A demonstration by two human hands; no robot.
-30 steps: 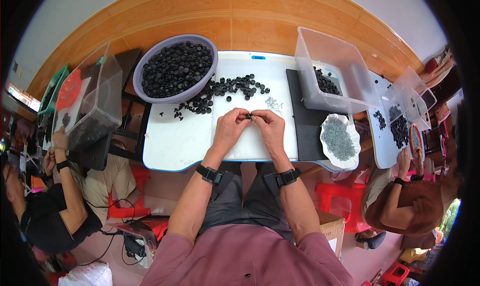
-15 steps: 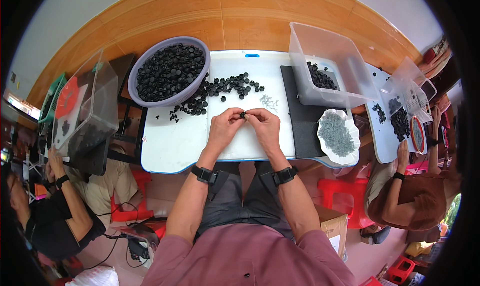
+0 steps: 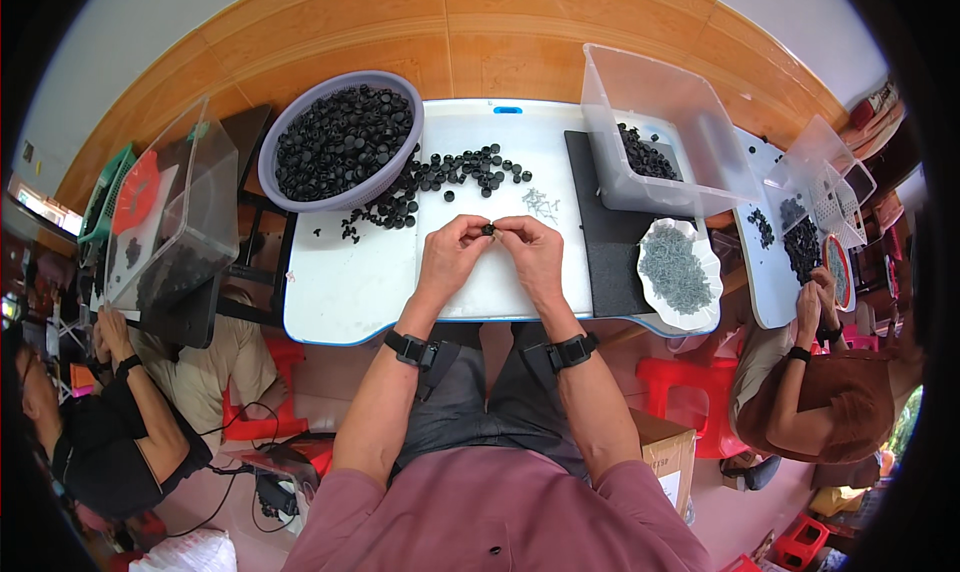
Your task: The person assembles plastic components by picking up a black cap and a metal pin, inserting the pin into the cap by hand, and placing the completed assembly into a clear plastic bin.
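Observation:
A small round black plastic cap (image 3: pixel 488 230) sits between the fingertips of both my hands, just above the white table (image 3: pixel 345 287). My left hand (image 3: pixel 452 257) pinches it from the left, and my right hand (image 3: pixel 534 254) closes on it from the right. The fingers cover much of the cap, so any smaller part there is hidden. Beyond my hands lie scattered black caps (image 3: pixel 472 172) and a little pile of pale grey pins (image 3: pixel 540 205). A lavender basket (image 3: pixel 265 172) at the far left is heaped with black caps.
On the right, a clear plastic bin (image 3: pixel 665 194) holding black parts stands on a black mat (image 3: pixel 612 262). Nearer is a white scalloped dish (image 3: pixel 652 297) of grey pins. People work at tables on both sides. A red stool (image 3: pixel 690 387) stands at right.
My hands stay together at the same spot, with the black cap turned slightly between the fingertips. At the right, the co-worker's far hand has come down beside the other hand.

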